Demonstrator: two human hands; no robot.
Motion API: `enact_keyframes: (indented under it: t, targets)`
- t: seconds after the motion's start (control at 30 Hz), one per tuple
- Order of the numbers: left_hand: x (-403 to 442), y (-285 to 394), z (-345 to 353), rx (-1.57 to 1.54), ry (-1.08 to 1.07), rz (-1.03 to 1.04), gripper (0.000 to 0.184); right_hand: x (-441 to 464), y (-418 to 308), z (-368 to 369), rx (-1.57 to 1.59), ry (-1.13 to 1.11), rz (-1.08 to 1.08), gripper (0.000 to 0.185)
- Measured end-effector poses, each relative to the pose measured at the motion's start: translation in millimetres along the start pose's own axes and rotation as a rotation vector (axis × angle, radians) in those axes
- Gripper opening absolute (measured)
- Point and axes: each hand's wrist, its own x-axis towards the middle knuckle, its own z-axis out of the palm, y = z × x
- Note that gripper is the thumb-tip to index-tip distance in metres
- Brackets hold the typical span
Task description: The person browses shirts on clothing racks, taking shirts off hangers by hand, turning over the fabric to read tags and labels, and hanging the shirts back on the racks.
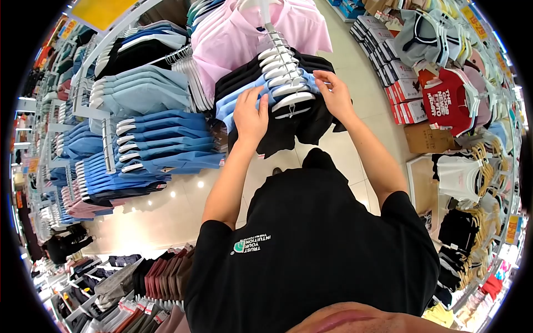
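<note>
Several shirts hang in a row on white plastic hangers [293,100] from a metal rail arm in front of me. Among black shirts [236,79] there are light blue shirts [229,106]. My left hand [251,115] rests on a light blue shirt's left shoulder, thumb apart from the fingers. At the opposite shoulder is my right hand [333,95], its fingers spread and slightly bent, at or just touching the cloth. Neither hand visibly grips a garment, though parts of the fingertips are hard to make out. The front hanger holds a black garment [311,125].
Pink shirts [244,36] hang behind the row. To the left are racks of pale blue-green shirts [139,91] and blue polo shirts [172,141]. Shoe boxes [383,66], a cardboard box [427,139] and a red shirt [448,102] stand or hang on the right.
</note>
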Motion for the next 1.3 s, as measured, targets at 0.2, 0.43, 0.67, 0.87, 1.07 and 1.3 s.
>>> enact_keyframes:
  t: [0.2,0.43,0.67,0.87,1.07,1.3]
  targets:
    - [43,-12,18,0.096,0.066,0.038,0.033,56,2,9,-0.155,-0.005,-0.145,0.029]
    - [82,-43,52,0.21,-0.046,-0.057,0.041,104,23,27,-0.247,-0.23,-0.226,0.029]
    - [91,-51,54,-0.047,-0.132,-0.44,0.037,140,49,32,-0.159,-0.404,-0.222,0.022]
    - [91,-60,53,-0.139,-0.161,-0.673,0.039,165,58,34,-0.096,-0.524,-0.255,0.021]
    - [84,-57,60,-0.096,-0.065,-0.64,0.035,159,57,33,-0.109,-0.496,-0.266,0.021]
    - [78,-48,59,-0.094,-0.038,-0.672,0.033,140,50,26,-0.149,-0.489,-0.213,0.022]
